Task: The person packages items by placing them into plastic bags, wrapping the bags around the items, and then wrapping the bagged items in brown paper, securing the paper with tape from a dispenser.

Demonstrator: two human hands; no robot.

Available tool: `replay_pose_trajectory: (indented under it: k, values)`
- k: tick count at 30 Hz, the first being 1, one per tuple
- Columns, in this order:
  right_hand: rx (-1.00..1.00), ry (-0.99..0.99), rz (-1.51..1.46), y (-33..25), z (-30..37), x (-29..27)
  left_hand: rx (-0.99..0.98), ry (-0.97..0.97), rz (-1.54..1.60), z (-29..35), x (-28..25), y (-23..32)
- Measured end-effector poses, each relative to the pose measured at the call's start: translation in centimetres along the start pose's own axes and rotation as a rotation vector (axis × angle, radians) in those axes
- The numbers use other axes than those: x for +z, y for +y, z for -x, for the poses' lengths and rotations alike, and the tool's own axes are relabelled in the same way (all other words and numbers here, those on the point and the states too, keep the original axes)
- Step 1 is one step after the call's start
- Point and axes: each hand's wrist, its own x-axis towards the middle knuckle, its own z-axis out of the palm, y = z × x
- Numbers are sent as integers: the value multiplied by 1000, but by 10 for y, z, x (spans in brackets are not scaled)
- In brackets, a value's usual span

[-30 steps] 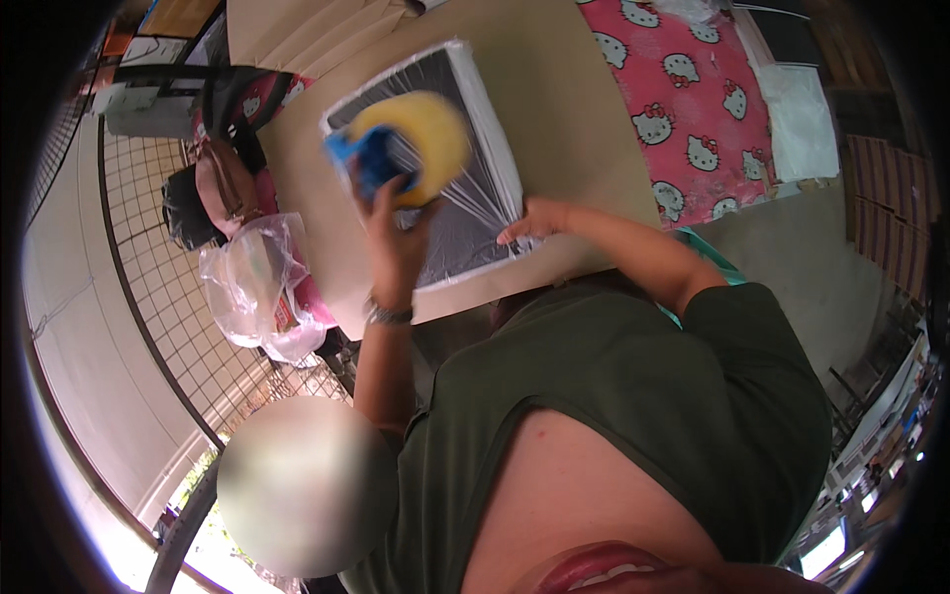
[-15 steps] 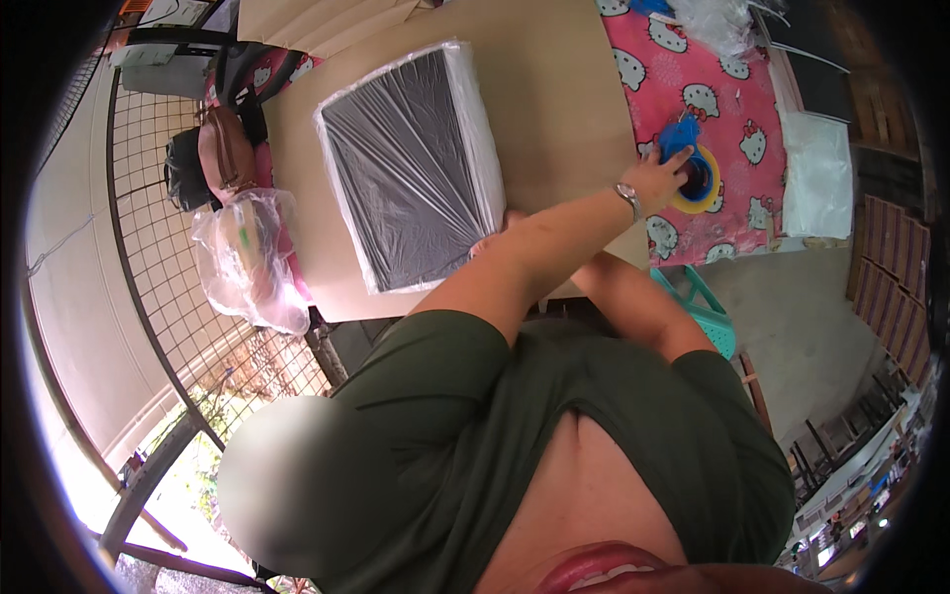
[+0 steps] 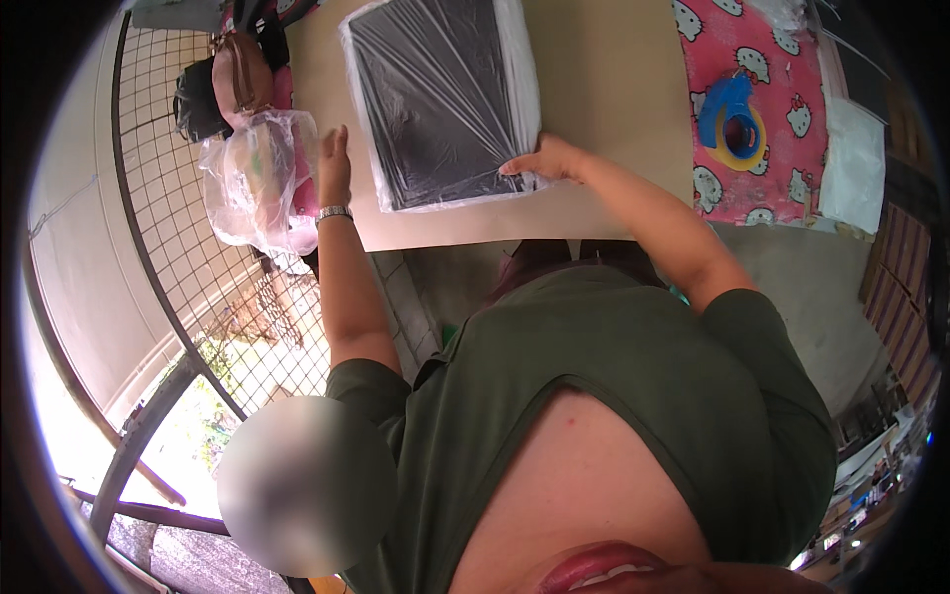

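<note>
A flat dark rectangular panel in clear plastic wrap (image 3: 435, 99) lies on a brown cardboard sheet (image 3: 614, 129), its film creased into folds that gather toward the near right corner. At that corner my right hand (image 3: 549, 160) grips the edge, thumb on top and the other fingers partly hidden at the side. To the left of the panel, apart from it, my left hand (image 3: 334, 163) is raised with its fingers stretched out and holds nothing. A blue tape dispenser with a yellow-edged roll (image 3: 730, 124) rests farther right, away from both hands.
A pink patterned cloth (image 3: 708, 188) covers the table's right side, with clear plastic sheets (image 3: 853, 168) at its edge. On the left are a clear plastic bag (image 3: 262, 178), a brown bag (image 3: 240, 79) and a wire mesh barrier (image 3: 163, 148).
My left hand has come off the tape dispenser and swung across to the panel's left side. My right hand stays at the near right corner. The whole view has shifted.
</note>
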Motion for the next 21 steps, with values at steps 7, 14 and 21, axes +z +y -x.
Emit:
replay_pose_trajectory:
  k: [7, 14, 21]
  values:
    - [7, 33, -39, -3, -6, 11, -197, -330, 117, 10, 25, -22]
    - [92, 128, -108, 12, 5, 9, -123, -375, 96, -3, 29, -34]
    - [77, 1298, 582, 110, 117, -76, -146, -376, 95, -14, 25, -42]
